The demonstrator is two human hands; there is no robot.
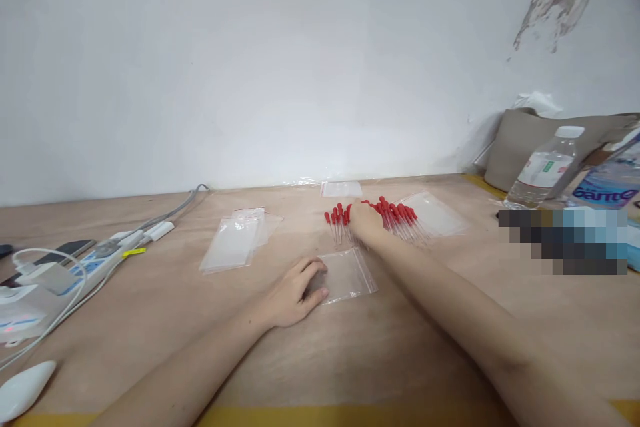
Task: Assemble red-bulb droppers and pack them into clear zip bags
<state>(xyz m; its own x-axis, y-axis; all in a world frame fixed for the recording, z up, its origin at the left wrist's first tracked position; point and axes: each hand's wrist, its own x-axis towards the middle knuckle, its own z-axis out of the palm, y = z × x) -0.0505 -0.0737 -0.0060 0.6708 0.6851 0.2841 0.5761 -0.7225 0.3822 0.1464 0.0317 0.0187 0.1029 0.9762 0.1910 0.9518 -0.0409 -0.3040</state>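
A clear zip bag (349, 275) lies flat on the table in front of me. My left hand (300, 290) rests at its left end, thumb and forefinger curved and apart, touching the plastic. Past the bag is a row of glass droppers with red rubber bulbs (395, 212), their thin tubes pointing toward me. My right hand (367, 220) reaches in among these droppers and covers part of the row. Its fingers are mostly hidden behind the back of the hand, so what they grip does not show.
Stacked clear bags (230, 240) lie left; more bags (435, 213) lie right of the droppers, another (341, 189) by the wall. A power strip (95, 270) with cables and a white mouse (25, 390) are left. A water bottle (545, 170) and grey bin (510, 147) stand right.
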